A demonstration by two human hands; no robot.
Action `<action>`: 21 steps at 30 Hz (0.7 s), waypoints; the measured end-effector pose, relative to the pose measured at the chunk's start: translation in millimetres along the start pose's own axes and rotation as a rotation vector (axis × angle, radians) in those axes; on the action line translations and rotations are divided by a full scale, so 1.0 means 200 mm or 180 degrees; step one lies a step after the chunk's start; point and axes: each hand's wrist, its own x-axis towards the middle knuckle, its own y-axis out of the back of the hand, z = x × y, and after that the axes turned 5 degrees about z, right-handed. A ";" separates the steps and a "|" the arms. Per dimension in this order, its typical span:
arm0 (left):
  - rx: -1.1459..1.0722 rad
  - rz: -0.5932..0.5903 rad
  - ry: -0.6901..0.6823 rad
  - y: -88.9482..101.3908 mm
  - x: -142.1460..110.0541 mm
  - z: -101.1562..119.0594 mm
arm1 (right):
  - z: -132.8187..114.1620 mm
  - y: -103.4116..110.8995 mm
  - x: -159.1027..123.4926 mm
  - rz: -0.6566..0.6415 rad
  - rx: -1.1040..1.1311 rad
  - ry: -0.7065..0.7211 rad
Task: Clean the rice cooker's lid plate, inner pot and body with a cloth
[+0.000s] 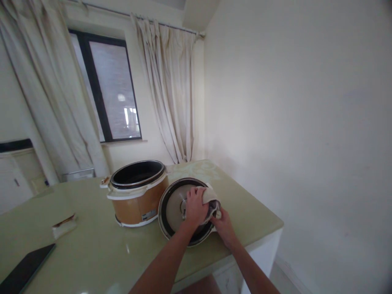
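One lid (177, 206) tilts beside the cooker (131, 204); your left hand (196, 206) grasps the cloth (210, 196) against it, your right hand (226, 228) is at the rim, grip unclear; brace it and press evenly

The pot body of the round cooker (137, 206) is orange-tan with white trim and a black interior; the round lid (177, 204) is grey inside a black ring; the glossy table (101, 241) is pale green, patterned faintly near its far corner.
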 end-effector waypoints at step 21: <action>0.0841 -0.1748 -0.0617 0.38 -0.20 -0.29 | 0.01 -0.02 0.04 0.0094 0.0407 0.0105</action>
